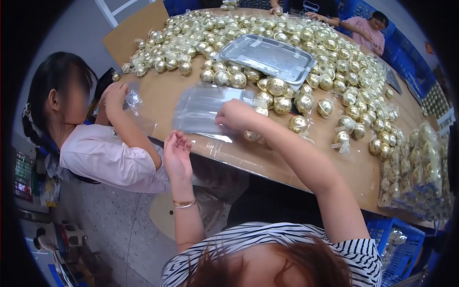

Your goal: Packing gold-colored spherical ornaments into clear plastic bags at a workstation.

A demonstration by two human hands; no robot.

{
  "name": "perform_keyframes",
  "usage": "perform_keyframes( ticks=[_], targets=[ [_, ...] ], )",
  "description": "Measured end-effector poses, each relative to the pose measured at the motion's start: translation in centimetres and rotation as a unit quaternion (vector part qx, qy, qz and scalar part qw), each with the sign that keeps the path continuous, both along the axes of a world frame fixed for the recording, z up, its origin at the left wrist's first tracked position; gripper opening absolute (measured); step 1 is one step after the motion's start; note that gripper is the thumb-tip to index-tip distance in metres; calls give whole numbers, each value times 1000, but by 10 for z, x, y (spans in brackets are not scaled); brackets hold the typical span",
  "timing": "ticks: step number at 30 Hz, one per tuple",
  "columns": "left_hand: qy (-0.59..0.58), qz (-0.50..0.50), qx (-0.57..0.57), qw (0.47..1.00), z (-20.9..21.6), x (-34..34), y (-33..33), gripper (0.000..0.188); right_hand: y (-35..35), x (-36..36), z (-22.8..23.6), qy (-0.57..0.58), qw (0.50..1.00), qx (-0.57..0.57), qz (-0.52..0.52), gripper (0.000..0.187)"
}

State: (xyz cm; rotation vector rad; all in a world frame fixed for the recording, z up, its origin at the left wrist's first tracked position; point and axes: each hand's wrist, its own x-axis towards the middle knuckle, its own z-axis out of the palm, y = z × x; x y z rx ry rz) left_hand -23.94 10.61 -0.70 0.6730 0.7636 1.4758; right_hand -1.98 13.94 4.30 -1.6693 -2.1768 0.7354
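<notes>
A stack of clear, flat plastic bags (198, 112) lies on the brown table near its front edge. My right hand (235, 115) reaches over the stack from the right, its fingers curled together and pinching at the bags' right side. Held up just off the table edge, my left hand (178, 152) has its palm turned up and its fingers loosely bent and apart, with nothing in it. Gold patterned ball ornaments (282, 105) with pale ribbons lie right beside my right hand, and one is partly hidden beneath that wrist.
A grey metal tray (267, 52) rests on the heap of gold balls. Bagged balls (416, 167) are stacked at the right edge, above a blue crate (397, 248). At left, a co-worker (114, 148) handles a clear bag (136, 103). Other people (368, 31) stand across the table.
</notes>
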Motion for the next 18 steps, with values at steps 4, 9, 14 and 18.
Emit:
perform_keyframes(
  ticks=[4,9,14,18],
  targets=[
    [-27,-62,-75,995,16,2,23,32,-4,3,-2,201,967,104,-118,19],
    [73,-65,-86,991,9,4,40,36,12,0,-17,67,988,14,-135,24],
    [76,-51,-101,991,-9,5,33,35,3,-24,-49,-132,980,145,27,31],
    [90,-22,-78,993,-15,-7,26,34,-12,-44,-24,-104,981,163,-4,25]
  ],
)
